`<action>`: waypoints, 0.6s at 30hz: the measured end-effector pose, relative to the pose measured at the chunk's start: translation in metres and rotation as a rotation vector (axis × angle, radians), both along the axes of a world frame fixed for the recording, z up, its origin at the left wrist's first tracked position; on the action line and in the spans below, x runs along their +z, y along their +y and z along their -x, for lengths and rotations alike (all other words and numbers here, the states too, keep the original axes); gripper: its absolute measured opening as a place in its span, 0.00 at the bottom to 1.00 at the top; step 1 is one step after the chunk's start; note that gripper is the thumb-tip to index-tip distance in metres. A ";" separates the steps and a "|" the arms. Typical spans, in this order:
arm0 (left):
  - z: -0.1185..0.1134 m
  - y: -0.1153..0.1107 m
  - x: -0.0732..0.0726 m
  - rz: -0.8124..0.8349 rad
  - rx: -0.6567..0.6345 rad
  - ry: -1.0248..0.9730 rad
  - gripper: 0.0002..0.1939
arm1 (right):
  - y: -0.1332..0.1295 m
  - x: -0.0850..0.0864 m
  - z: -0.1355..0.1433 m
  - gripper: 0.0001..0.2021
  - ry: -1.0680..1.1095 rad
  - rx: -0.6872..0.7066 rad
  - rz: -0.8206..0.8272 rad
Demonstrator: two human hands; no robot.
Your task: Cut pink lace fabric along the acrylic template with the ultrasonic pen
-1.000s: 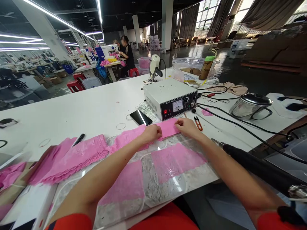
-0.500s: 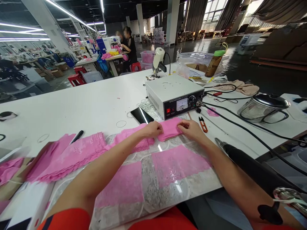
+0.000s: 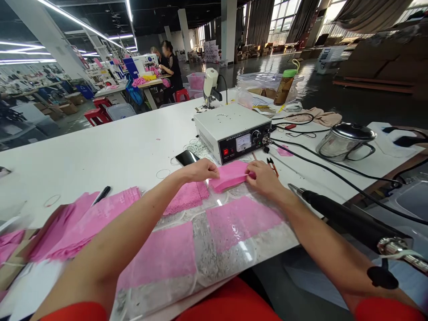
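Note:
A folded pink cloth piece (image 3: 230,174) lies in front of the grey control box, at the back of the clear mat (image 3: 207,240). Its left end is pinched by my left hand (image 3: 203,170), and its right edge by my right hand (image 3: 261,176). A pink lace-edged stack (image 3: 185,198) sits just left of it, partly behind my left forearm. Two flat pink panels, one at the left (image 3: 163,254) and one at the right (image 3: 240,220), show at the mat nearer me. More pink cloth (image 3: 90,223) is spread at the left.
The control box (image 3: 234,129) stands behind my hands, with a phone (image 3: 187,157) to its left. Orange-handled snips (image 3: 272,167) lie beside my right hand. A black handheld tool (image 3: 347,218) with a cable is at the right, near a glass pot (image 3: 346,142). A marker (image 3: 102,195) rests at left.
The view has shifted, so the table things appear further left. The right edge of the pink piece is now raised and folded at my right hand. Both hands still hold it.

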State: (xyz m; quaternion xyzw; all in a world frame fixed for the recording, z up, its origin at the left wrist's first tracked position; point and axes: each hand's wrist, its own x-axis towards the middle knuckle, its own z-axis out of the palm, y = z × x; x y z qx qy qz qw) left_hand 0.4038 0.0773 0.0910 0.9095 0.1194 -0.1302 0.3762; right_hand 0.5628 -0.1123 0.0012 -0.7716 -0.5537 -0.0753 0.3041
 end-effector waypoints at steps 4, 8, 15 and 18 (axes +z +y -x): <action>0.026 -0.016 0.000 0.061 -0.034 0.055 0.09 | -0.032 0.005 0.018 0.05 -0.054 0.067 0.024; 0.056 -0.043 -0.020 0.111 -0.070 0.115 0.07 | -0.074 0.000 0.043 0.08 -0.240 0.215 -0.029; 0.080 -0.078 -0.043 0.095 -0.116 0.092 0.06 | -0.110 -0.009 0.066 0.11 -0.341 0.363 -0.072; 0.083 -0.087 -0.048 0.022 -0.110 0.042 0.07 | -0.114 -0.010 0.067 0.11 -0.334 0.372 -0.066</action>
